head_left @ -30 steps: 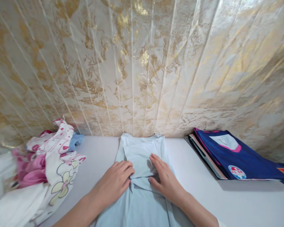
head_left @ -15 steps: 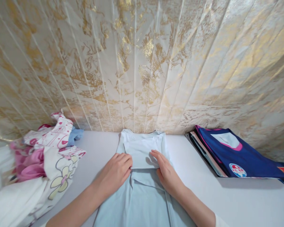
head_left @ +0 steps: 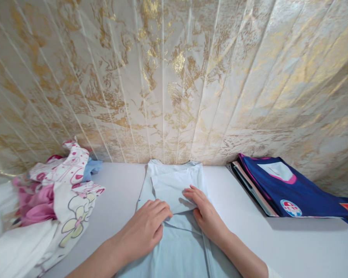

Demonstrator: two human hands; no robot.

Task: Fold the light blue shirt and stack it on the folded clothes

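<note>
A pale blue long shirt (head_left: 179, 247) lies flat in front of me, its neckline at the far end against the wall covering. Its sides are turned inward, and a folded panel (head_left: 174, 185), perhaps a sleeve, lies across its upper part. My left hand (head_left: 145, 227) is on the left half of the shirt, fingers together and bent over the panel's lower edge, the fingertips partly hidden in the cloth. On the right side of the same panel rests my right hand (head_left: 207, 216), with fingers stretched and slightly apart.
A loose heap of clothes, with a white flowered garment (head_left: 75, 220) and a pink one (head_left: 40, 204), lies at left. To the right is a stack of folded clothes topped by a navy garment (head_left: 301, 189). A gold-patterned covering (head_left: 174, 96) rises behind the white table (head_left: 118, 181).
My left hand has moved toward me and slightly right, and the panel's lower left edge has come down with it. My right hand has barely moved.
</note>
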